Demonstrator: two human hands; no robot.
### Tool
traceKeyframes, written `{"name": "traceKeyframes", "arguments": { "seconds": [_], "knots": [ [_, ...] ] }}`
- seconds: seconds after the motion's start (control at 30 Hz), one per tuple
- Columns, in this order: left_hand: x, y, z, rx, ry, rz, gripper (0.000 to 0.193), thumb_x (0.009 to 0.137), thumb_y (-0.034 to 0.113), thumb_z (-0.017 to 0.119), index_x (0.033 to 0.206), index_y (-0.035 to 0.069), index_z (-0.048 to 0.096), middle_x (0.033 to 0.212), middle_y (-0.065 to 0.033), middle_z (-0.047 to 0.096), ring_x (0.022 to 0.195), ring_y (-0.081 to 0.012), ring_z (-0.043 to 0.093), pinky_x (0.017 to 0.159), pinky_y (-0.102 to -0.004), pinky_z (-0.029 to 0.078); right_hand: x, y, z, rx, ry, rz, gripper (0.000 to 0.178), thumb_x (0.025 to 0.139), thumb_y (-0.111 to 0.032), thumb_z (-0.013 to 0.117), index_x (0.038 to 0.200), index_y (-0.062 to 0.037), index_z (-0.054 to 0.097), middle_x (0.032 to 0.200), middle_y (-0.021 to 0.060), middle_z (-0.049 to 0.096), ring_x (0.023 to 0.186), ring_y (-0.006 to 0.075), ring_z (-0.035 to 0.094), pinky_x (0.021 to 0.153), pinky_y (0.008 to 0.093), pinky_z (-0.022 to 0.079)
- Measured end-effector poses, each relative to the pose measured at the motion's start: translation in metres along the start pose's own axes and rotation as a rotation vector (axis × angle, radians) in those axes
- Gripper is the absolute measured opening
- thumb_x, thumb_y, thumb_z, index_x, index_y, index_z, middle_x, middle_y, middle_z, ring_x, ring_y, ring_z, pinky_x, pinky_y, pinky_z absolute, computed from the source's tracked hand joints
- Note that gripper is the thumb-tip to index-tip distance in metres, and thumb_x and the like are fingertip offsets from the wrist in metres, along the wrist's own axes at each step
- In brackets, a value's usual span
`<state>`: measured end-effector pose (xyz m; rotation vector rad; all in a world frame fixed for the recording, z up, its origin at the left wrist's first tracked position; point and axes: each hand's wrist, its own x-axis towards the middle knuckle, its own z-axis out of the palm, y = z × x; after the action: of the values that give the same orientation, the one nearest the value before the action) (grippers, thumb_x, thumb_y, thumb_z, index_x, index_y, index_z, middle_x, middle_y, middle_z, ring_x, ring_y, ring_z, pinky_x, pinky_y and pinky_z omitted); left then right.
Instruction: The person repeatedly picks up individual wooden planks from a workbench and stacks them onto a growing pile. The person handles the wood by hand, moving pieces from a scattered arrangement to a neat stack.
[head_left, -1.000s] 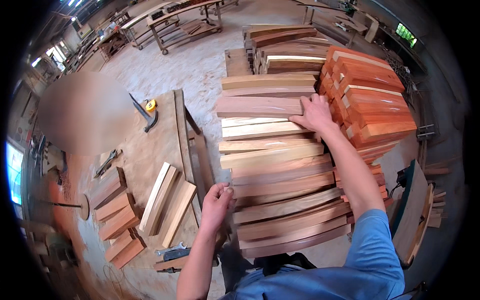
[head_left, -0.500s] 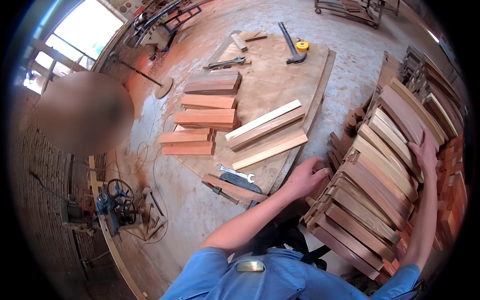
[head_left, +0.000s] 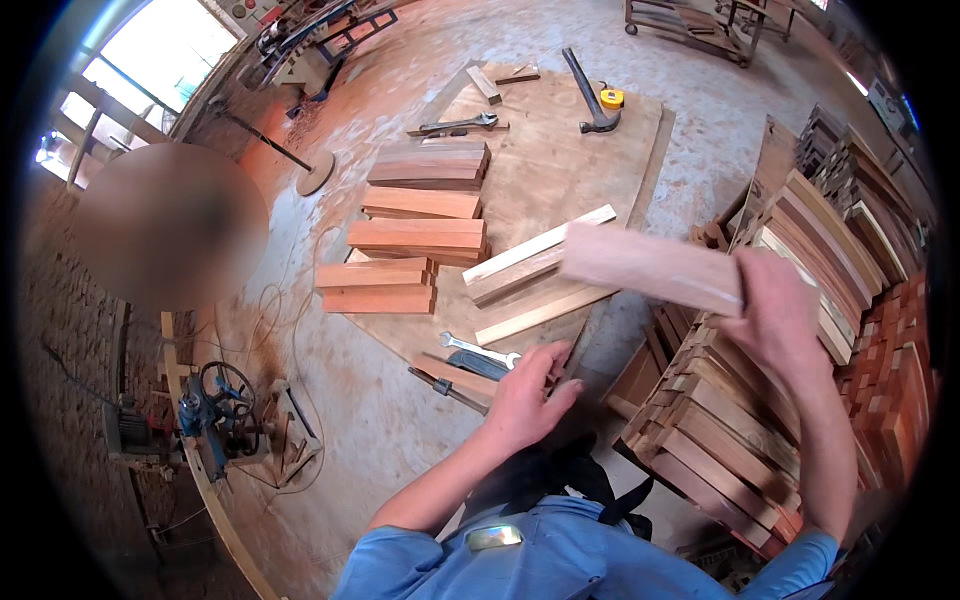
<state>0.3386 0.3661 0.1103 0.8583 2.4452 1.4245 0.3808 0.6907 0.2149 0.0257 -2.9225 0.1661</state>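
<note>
My right hand (head_left: 782, 308) grips one end of a pale brownish wooden board (head_left: 650, 268), holding it in the air between the wood stack and the worktable; it is slightly smeared by motion. My left hand (head_left: 528, 398) is at the near edge of the worktable (head_left: 560, 130), fingers apart and nothing in them, beside an open-ended wrench (head_left: 468, 345) and a clamp (head_left: 475, 362). Under the held board's far end lie light wooden strips (head_left: 540, 250). Below my right hand stands a stack of wooden boards (head_left: 720, 420), partly hidden by my arm.
Reddish boards (head_left: 415, 235) and darker brown boards (head_left: 430, 163) lie in groups on the table's left. A hammer (head_left: 590, 95), a yellow tape measure (head_left: 612, 98) and an adjustable wrench (head_left: 460, 122) lie farther back. A blue machine with a handwheel (head_left: 225, 400) stands at lower left.
My right hand has lifted a board off the stack and swung it left toward the table. My left hand has moved left and down, away from the stack.
</note>
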Motion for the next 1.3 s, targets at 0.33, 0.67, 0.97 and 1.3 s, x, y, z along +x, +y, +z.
{"name": "traceKeyframes", "arguments": {
  "seconds": [0.33, 0.67, 0.97, 1.3],
  "knots": [
    [0.004, -0.047, -0.085, 0.164, 0.077, 0.397, 0.049, 0.077, 0.011, 0.077, 0.122, -0.001, 0.061, 0.115, -0.0175, 0.061, 0.103, -0.0367, 0.062, 0.089, -0.0437, 0.052, 0.056, -0.147, 0.074, 0.038, -0.199, -0.082, 0.069, 0.064, -0.033, 0.089, 0.116, -0.0028, 0.055, 0.101, 0.0134, 0.058, 0.097, 0.0326, 0.057, 0.085, 0.0412, 0.044],
    [-0.013, -0.13, -0.17, 0.59, -0.359, 0.206, 0.095, 0.073, 0.039, 0.081, 0.144, -0.009, 0.039, 0.146, -0.026, 0.042, 0.133, -0.0429, 0.041, 0.114, -0.0543, 0.031, 0.071, -0.279, 0.147, 0.157, -0.372, -0.226, 0.053, 0.069, -0.038, 0.083, 0.102, -0.0053, 0.059, 0.093, 0.0089, 0.06, 0.094, 0.0261, 0.06, 0.081, 0.0382, 0.044],
    [-0.038, -0.151, -0.183, 0.441, -0.496, 0.102, 0.085, 0.066, 0.036, 0.087, 0.134, 0.0, 0.049, 0.107, -0.019, 0.063, 0.099, -0.0374, 0.062, 0.084, -0.0464, 0.05, 0.046, -0.322, 0.168, 0.274, -0.326, -0.204, 0.051, 0.068, -0.033, 0.083, 0.103, -0.0064, 0.057, 0.098, 0.0077, 0.059, 0.095, 0.0276, 0.059, 0.084, 0.04, 0.045],
    [-0.077, -0.155, -0.189, 0.323, -0.504, -0.312, 0.078, 0.069, 0.033, 0.085, 0.132, 0.0, 0.052, 0.115, -0.0257, 0.064, 0.109, -0.0415, 0.062, 0.093, -0.0458, 0.051, -0.077, -0.315, 0.139, 0.787, 0.127, 0.237, 0.04, 0.075, -0.009, 0.081, 0.11, -0.0025, 0.064, 0.111, 0.014, 0.065, 0.102, 0.035, 0.063, 0.089, 0.0401, 0.053]
  ]
}}
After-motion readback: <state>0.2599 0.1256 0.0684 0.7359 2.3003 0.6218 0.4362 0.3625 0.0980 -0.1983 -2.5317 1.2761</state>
